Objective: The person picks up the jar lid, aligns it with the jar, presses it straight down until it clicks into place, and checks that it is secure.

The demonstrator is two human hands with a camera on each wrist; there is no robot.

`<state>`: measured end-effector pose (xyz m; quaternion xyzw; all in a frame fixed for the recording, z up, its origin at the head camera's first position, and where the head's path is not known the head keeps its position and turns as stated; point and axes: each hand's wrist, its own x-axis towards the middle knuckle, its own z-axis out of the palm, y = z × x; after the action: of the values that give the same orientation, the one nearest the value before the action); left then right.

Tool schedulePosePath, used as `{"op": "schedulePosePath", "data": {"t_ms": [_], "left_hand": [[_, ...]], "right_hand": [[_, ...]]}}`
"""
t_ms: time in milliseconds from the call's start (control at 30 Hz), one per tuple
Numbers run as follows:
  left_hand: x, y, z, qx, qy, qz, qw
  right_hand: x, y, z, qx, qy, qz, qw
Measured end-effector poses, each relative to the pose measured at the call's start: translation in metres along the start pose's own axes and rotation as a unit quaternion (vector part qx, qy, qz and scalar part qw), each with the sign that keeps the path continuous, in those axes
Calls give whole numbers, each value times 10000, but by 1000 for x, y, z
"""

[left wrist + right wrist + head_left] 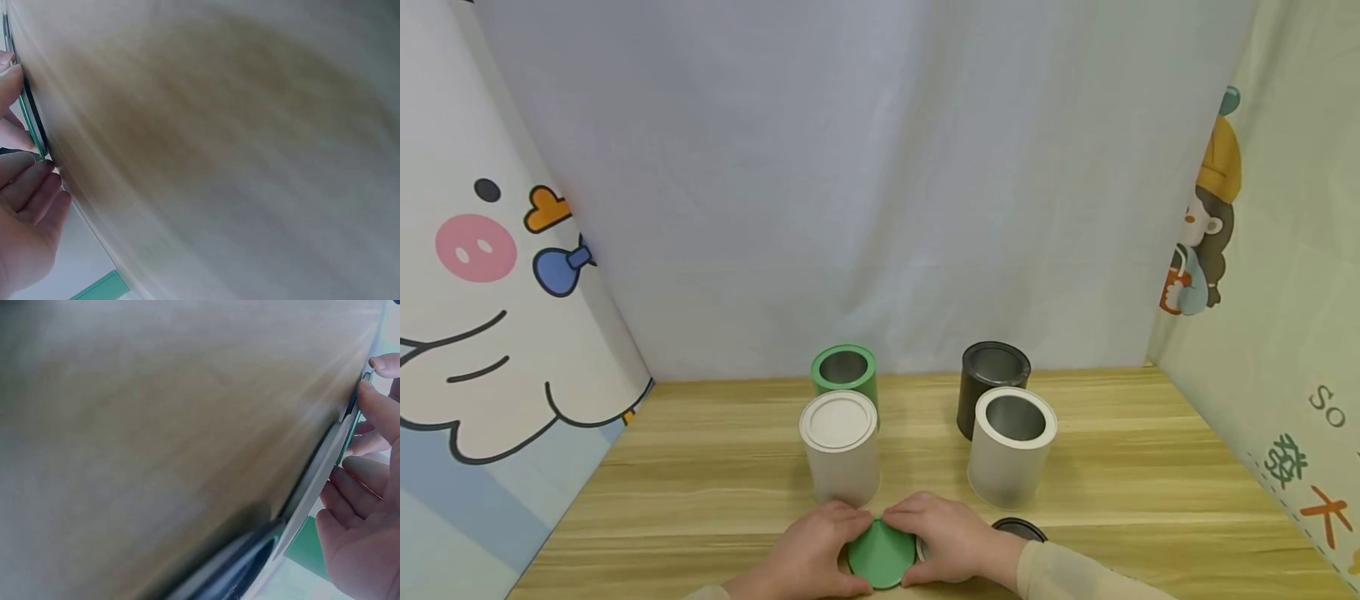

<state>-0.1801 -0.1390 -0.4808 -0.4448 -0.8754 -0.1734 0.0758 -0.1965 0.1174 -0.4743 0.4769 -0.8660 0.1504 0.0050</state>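
Pinching opposite edges of a green lid (882, 557), a person's left hand (805, 550) and right hand (957, 537) hold it at or just above the wooden table (700, 467). Likely light, stiff and slick, it suits fingertips around the rim.

round white lid (317, 478) mostly hidden behind right hand (951, 533) in head view, round black lid (1019, 527) partly covered by cream fabric sleeve (1071, 571), wood-grain desk (187, 125) blurred in both wrist views

Four cans, three loose lids, two hands (808, 546) (951, 537)
Green can (846, 385), black can (973, 396), two white cans (844, 462) (1009, 468); green lid (882, 554), black lid (1021, 527), white lid (317, 470).
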Motion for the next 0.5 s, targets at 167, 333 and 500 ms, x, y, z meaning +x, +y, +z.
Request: {"op": "schedulePosePath", "data": {"t_ms": [167, 333, 500], "left_hand": [[-1, 1, -1, -213, 36, -111, 9997], [-1, 3, -4, -386, 268, -183, 9987], [1, 5, -10, -447, 555, -184, 9973]], "right_hand": [[-1, -1, -3, 121, 58, -6, 9999], [-4, -2, -10, 487, 137, 22, 9987], [-6, -1, -15, 639, 438, -131, 9969]]}}
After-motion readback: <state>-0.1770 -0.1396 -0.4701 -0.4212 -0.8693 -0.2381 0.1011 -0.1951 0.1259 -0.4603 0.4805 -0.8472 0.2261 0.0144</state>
